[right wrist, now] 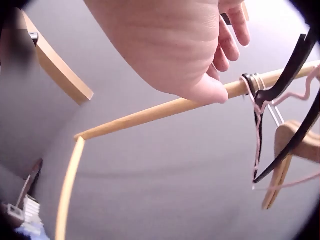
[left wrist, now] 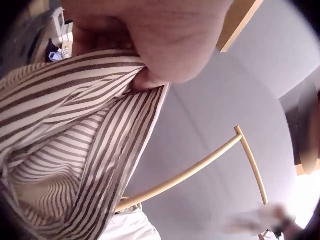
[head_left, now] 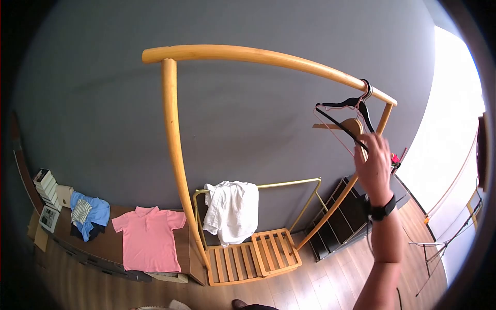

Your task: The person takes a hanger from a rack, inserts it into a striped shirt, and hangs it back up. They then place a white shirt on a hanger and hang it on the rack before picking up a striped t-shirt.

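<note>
In the left wrist view my left hand grips the edge of a brown-and-white striped garment, thumb pressed over the cloth. That hand lies outside the head view. My right hand is raised beside the hangers at the right end of the wooden rail, fingers loosely extended and holding nothing. Hooked on this rail are a black hanger, a thin pink hanger and a wooden hanger. In the right wrist view the fingers are to the left of the hangers, apart from them.
A pink polo shirt lies spread on a brown cabinet, beside a pile of blue clothing. White cloth drapes over a brass rail. Slatted wooden racks stand below, with a dark shelf unit to the right.
</note>
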Tool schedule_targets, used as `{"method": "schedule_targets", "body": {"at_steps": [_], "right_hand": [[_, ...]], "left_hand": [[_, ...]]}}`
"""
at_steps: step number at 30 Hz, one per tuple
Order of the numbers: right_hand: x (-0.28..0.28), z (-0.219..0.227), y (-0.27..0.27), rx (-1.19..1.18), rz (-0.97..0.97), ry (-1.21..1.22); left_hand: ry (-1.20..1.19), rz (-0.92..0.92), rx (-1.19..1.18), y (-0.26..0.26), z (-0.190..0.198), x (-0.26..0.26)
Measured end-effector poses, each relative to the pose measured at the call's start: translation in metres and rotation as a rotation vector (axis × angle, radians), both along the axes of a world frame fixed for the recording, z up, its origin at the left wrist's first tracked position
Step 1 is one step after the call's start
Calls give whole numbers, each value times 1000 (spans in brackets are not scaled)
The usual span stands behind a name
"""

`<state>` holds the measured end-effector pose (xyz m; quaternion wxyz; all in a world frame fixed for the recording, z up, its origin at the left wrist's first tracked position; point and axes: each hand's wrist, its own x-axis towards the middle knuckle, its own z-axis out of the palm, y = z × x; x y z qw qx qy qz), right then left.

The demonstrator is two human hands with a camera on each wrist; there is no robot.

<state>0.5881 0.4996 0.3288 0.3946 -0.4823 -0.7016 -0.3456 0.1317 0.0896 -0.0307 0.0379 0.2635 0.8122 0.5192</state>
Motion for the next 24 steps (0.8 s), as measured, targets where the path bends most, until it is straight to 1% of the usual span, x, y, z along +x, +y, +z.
{"method": "schedule_targets", "body": {"at_steps": [3, 5, 6, 7, 8, 9, 10, 11, 13, 14, 15, 17, 18, 19, 21, 24], "right_hand": [[25, 27, 27, 139, -187, -118], [47, 31, 51, 57, -272, -27], [51, 37, 55, -140, -299, 89], [55, 36, 59, -138, -291, 91], [59, 35, 64, -118, -292, 23], [59, 36, 65, -95, -295, -44], [57, 37, 61, -102, -281, -61], [55, 37, 62, -98, -278, -60], [58, 34, 66, -160, -274, -60], [62, 34, 71, -185, -314, -74], [69, 33, 80, -185, -310, -71], [84, 32, 98, -206, -399, -122], [88, 30, 99, -153, -344, -139], [90, 30, 99, -150, -333, -139], [91, 32, 95, -227, -249, -73], [89, 33, 91, -237, -168, -49]], "left_hand": [[14, 38, -8, 13, 9, 16], [29, 56, -21, 18, 10, 27], [34, 59, -9, 20, 12, 34], [39, 60, 3, 22, 12, 39], [40, 66, 7, 23, 9, 42], [-21, 72, 48, 24, 3, 45], [-82, 78, 90, 25, -4, 47], [-81, 80, 94, 25, -9, 49], [32, 74, 40, 23, -15, 49], [37, 74, 40, 24, -12, 52], [-3, 68, 42, 25, -7, 57], [-42, 74, 49, 27, -1, 64], [-58, 43, 67, 28, 1, 67], [-74, 13, 83, 27, 2, 70], [-69, 31, 81, 21, -12, 69], [-75, 58, 50, 16, -19, 72]]}}
